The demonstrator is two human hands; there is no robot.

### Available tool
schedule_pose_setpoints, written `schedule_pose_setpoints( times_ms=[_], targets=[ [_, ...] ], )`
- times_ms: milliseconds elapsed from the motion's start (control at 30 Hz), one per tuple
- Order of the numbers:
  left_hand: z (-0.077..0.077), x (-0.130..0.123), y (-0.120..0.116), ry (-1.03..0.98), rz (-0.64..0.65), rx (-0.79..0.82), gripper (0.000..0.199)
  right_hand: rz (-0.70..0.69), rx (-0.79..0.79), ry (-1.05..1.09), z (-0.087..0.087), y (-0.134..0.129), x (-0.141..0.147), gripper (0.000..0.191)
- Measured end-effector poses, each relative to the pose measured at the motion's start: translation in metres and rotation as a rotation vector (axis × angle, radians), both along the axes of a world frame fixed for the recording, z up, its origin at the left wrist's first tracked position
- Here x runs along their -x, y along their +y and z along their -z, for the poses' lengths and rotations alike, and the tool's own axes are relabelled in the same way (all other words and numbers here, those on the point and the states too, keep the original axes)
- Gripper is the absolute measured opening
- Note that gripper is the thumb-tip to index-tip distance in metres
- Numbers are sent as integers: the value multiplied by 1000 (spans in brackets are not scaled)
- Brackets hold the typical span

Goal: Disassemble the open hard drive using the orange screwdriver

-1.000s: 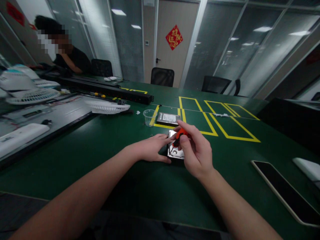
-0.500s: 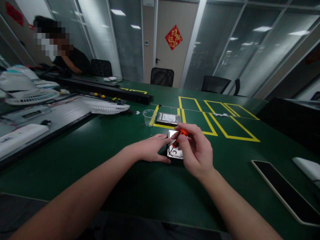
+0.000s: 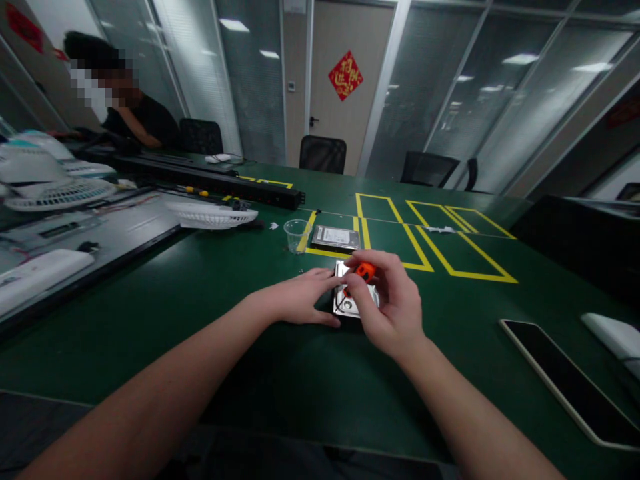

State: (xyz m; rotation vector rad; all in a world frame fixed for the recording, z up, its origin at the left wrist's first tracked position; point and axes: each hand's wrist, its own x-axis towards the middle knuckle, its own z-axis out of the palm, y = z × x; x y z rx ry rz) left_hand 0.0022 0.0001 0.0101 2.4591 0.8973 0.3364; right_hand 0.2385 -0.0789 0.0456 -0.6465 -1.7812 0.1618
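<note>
Gripping the orange-and-black tool [image 3: 365, 271], apparently a screwdriver, the right hand [image 3: 395, 307] has its grip closed on the handle, thumb and fingers around it, with the thin shaft slanting down to the near left corner of a silvery hard drive [image 3: 351, 309]. The left hand [image 3: 300, 297] is spread rather than clenched, its fingers and thumb bracing the drive's left side. For clean work at that corner, I'd stand the shaft squarer to the metal, press down before twisting, and make short, even turns (a slanted tip tends to ride out and scratch a shiny cover). The bracing fingers would do best low on the sides, away from the tip's path. The drive lies on the green tabletop [image 3: 280, 380], directly between the hands. Just beyond it is a second drive [image 3: 335, 237], label upward, and to the left of that an upright clear plastic cup [image 3: 297, 237], open at the top; whether anything small sits at its bottom, I can't tell. Being so light, it could tip if an elbow or sleeve caught it. A phone [image 3: 565, 380] lies farther right, well apart.
</note>
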Motion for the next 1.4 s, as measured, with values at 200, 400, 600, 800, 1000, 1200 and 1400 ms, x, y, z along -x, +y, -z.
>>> schedule_pose_setpoints(
  times_ms=[200, 400, 600, 800, 1000, 1200, 1400],
  targets=[
    [-1, 0, 0, 3, -7, 4, 98, -5, -17, -16, 0, 1, -1, 27],
    [-2, 0, -1, 22, -20, 19, 93, -1, -17, 38, 1, 1, 2, 25],
    [-2, 0, -1, 40, -19, 41, 89, -2, 0, 35, 3, 3, 1, 30],
    [-3, -1, -2, 40, -37, 54, 89, 4, -29, -10, 5, 4, -1, 39],
    [-7, -3, -3, 41, -22, 63, 88, 16, -18, -26, 3, 4, -2, 37],
    [-6, -3, -4, 37, -39, 50, 92, -34, -14, -20, 2, 1, -3, 37],
    [1, -3, -2, 27, -40, 23, 104, -57, -20, -6, 3, 1, -3, 37]
  ],
)
